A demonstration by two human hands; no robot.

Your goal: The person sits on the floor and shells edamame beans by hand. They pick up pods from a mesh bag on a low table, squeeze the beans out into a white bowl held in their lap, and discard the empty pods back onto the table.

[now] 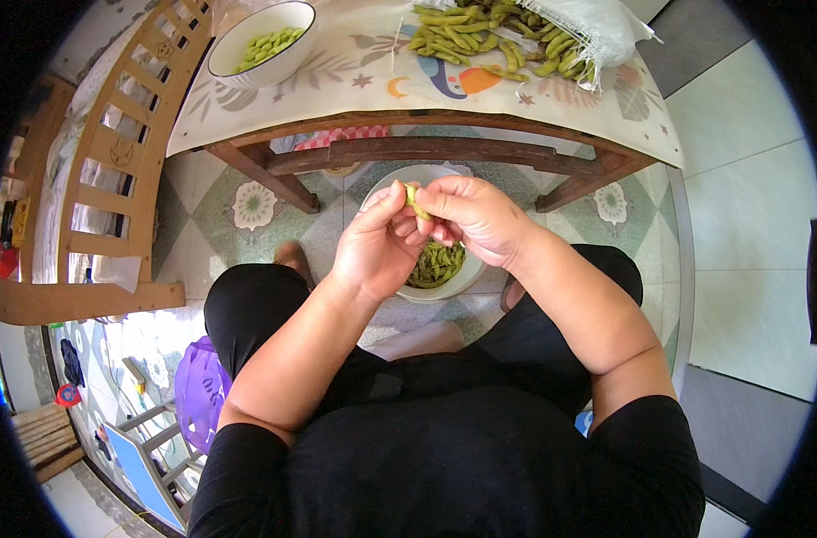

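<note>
Between my two hands is a yellow-green soybean pod [415, 203], pinched at thumbs and fingers. My left hand [373, 238] grips its left side, and my right hand [480, 215] presses on it from the right. Right below them on the floor stands a white bucket [467, 276] holding many green and brownish pods [437, 265]; my hands hide part of it. On the table ahead, a white bowl [238, 79] with a dark rim contains shelled green beans [269, 47]. A heap of whole pods [453, 34] lies at the table's far right.
A white woven sack [597, 31] lies over part of the heap. The patterned tablecloth [337, 94] covers a wooden table whose front rail [426, 152] is close ahead. A wooden slatted crib [104, 193] stands left; a purple bag [202, 394] and a blue-topped stool [144, 475] are lower left.
</note>
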